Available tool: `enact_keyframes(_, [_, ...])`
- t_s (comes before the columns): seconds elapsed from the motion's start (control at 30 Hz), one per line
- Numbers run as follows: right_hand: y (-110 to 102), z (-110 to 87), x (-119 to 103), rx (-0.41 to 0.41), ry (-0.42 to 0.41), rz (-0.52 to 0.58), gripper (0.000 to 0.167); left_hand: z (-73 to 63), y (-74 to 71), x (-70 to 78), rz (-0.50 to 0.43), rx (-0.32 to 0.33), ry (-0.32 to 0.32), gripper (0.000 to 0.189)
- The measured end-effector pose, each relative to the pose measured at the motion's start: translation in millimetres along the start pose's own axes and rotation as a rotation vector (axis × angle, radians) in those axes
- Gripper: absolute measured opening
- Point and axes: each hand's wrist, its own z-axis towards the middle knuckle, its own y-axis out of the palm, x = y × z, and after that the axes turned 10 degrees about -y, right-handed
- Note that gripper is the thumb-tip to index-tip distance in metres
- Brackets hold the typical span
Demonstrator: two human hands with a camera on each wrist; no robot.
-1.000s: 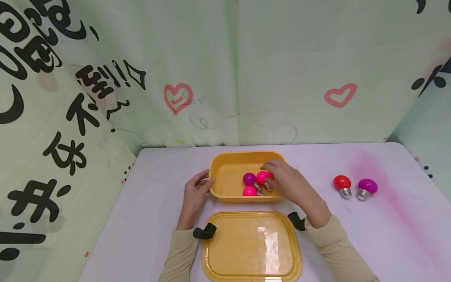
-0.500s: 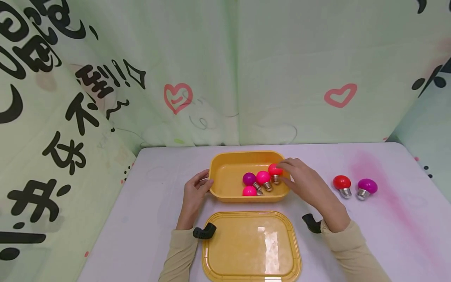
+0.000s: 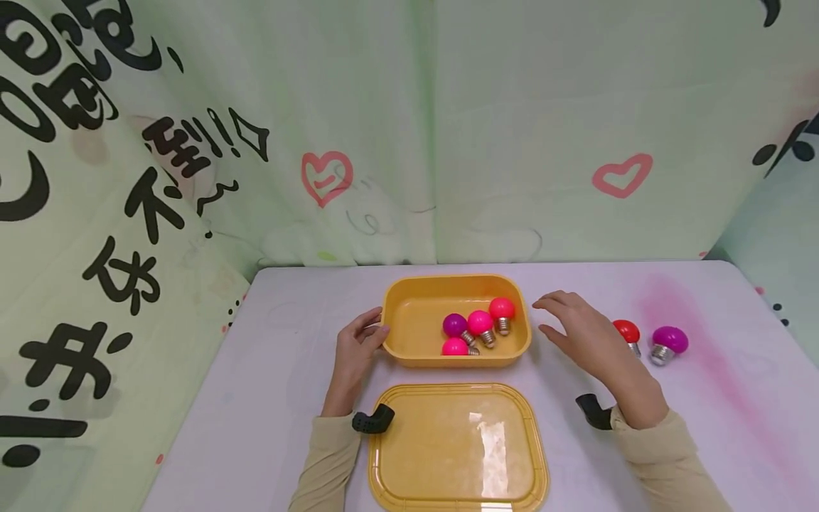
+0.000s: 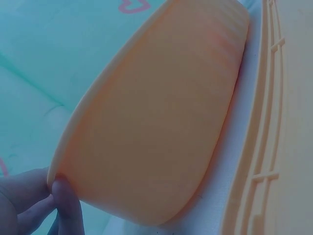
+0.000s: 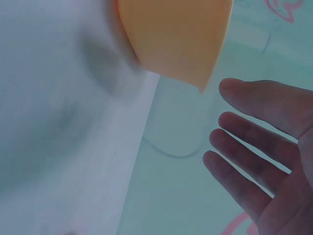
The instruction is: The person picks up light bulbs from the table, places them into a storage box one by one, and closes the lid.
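Note:
A yellow plastic box [image 3: 409, 361] holds several toy light bulbs, one purple [image 3: 455, 325] and the others pink, such as the one near its right end [image 3: 502, 308]. My left hand [image 3: 360, 346] pinches the box's left rim between thumb and fingers, as the left wrist view also shows. Apart from the box, just beyond its right end, my right hand [image 3: 579, 334] hangs with fingers spread and nothing in them. Right of that hand lie a red bulb [image 3: 627, 331], partly hidden by it, and a purple bulb [image 3: 670, 339].
A yellow lid [image 3: 441, 448] lies flat on the white table [image 3: 256, 441] in front of the box. Behind the table hangs a pale green curtain [image 3: 512, 107] with drawn hearts. A pink stain [image 3: 716, 370] marks the table's right side.
My right hand has let go of a pink bulb at the box's right end and moved out over the rim to the right. The left hand has stayed at the rim.

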Motion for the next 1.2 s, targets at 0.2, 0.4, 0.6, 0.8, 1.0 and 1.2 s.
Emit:
enact_keyframes(0.2, [3.1,-10.8,11.9,0.038,-0.025,-0.006,0.039,-0.8,0.8,-1.1,-0.007,-0.002,-0.007,0.041])
enact_keyframes(0.4, [3.2,-13.4,22.2,0.084,-0.059,-0.025,0.039,-1.1,-1.0,0.4,-0.019,-0.008,-0.001,0.040])
enact_keyframes(0.6, [1.5,-19.1,31.8,0.008,0.040,-0.032,0.040,0.7,-2.8,0.9,-0.039,-0.039,0.024,0.043])
enact_keyframes(0.8, [0.0,-26.5,42.0,-0.020,0.096,-0.044,0.042,0.7,-2.4,0.8,-0.041,-0.044,0.032,0.043])
enact_keyframes(1.0, [-1.3,-36.1,54.1,0.037,0.087,-0.051,0.041,-0.5,-2.3,-0.1,-0.024,-0.030,0.026,0.042])
enact_keyframes(1.2, [-3.6,-42.1,65.1,0.054,0.117,-0.027,0.041,-1.4,-2.9,-0.3,-0.035,-0.042,0.025,0.042])
